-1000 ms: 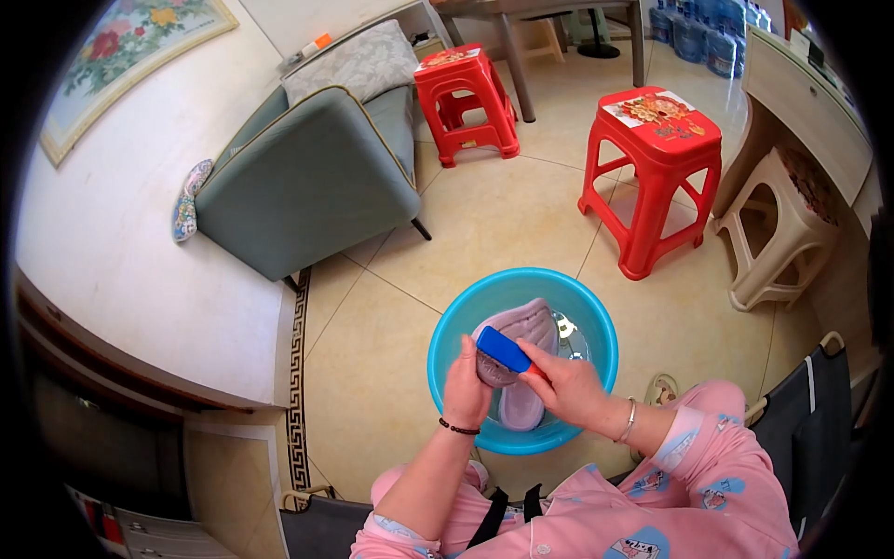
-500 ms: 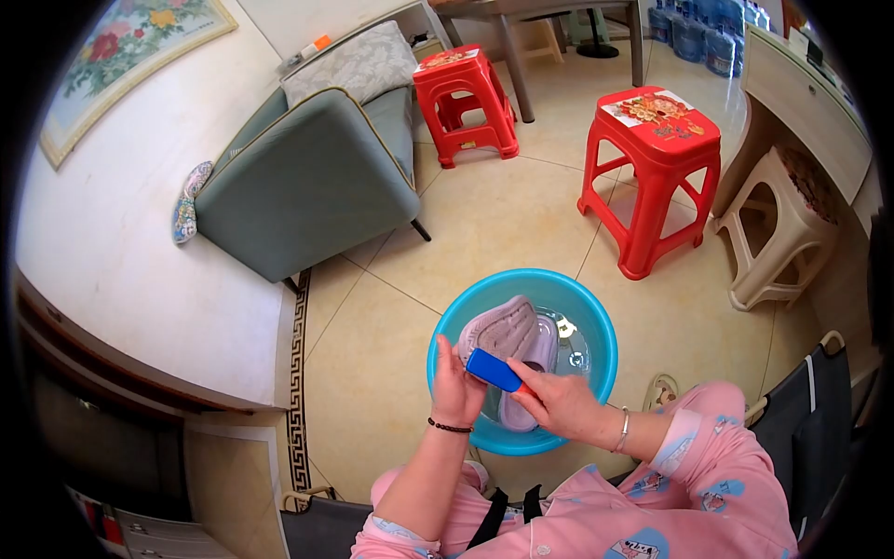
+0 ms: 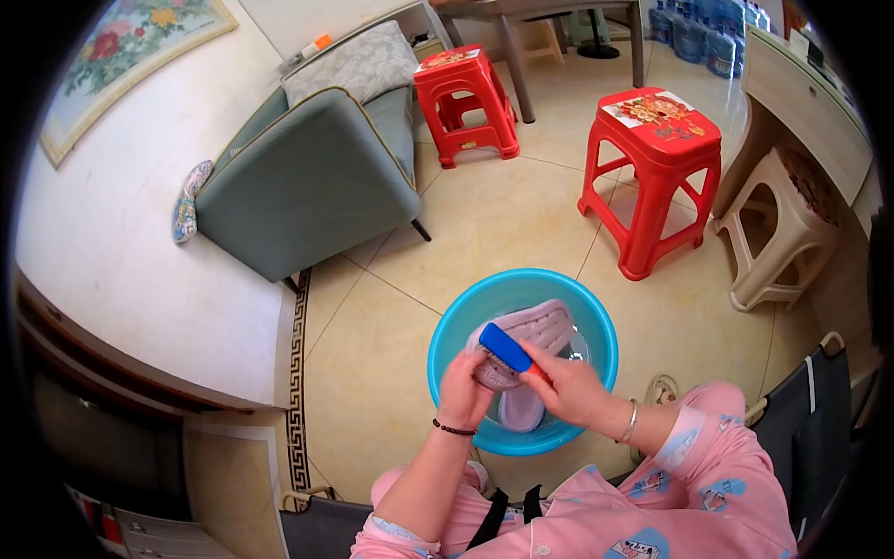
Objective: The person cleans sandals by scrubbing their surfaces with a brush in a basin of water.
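Observation:
My left hand (image 3: 464, 391) grips the near end of a light purple slipper (image 3: 545, 326), its ridged sole turned up over the basin. In my right hand (image 3: 570, 387) is a scrubbing brush (image 3: 506, 348) with a blue back and a red-orange handle. Its bristles press on the sole close to my left fingers. A second purple slipper (image 3: 521, 412) lies below in the turquoise basin (image 3: 607, 373), partly covered by the first slipper and my hands. Some water shows at the basin's right side.
Beyond the basin stand two red plastic stools, one nearer (image 3: 656, 140) and one farther (image 3: 466, 102). A grey-green armchair (image 3: 307, 177) is at the left. A beige stool (image 3: 778, 228) sits under a desk at the right. Blue water bottles (image 3: 694, 42) stand at the back.
The held slipper has turned, its far end swinging right and its near end nearer my left hand. The brush has moved slightly right and up, with my right hand following.

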Available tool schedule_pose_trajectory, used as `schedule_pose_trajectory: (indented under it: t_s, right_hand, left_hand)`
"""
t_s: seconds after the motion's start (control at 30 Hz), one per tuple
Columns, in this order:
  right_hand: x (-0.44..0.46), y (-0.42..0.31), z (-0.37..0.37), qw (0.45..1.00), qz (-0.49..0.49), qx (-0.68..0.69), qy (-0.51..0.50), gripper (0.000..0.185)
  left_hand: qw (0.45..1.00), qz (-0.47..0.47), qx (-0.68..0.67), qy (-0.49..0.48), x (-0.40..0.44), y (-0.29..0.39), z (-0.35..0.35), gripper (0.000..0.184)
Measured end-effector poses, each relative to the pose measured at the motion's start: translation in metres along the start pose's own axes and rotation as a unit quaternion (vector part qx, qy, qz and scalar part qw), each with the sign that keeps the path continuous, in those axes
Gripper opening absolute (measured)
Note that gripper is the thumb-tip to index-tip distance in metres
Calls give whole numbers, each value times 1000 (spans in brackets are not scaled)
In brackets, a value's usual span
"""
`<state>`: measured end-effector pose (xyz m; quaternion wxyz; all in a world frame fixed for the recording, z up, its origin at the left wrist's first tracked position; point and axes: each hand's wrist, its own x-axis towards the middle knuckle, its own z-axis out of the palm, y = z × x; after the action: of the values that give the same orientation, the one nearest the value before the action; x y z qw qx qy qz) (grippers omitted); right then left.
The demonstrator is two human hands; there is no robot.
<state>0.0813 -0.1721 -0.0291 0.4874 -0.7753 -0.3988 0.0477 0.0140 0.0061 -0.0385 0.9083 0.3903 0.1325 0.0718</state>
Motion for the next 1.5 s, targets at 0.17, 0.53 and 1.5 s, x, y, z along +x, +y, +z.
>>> schedule_pose_trajectory:
  t_s: [0.17, 0.53, 1.5]
  right_hand:
    - [-12, -2, 10, 999, -19, -34, -33, 50]
    - [13, 11, -1, 997, 54, 10, 45, 44]
    - [-1, 10, 2, 999, -23, -41, -2, 47]
  left_hand:
    - [995, 7, -96, -11, 1, 6, -12, 32]
    - [1000, -9, -14, -6, -3, -8, 11, 36]
    - [993, 71, -52, 76, 5, 26, -18, 40]
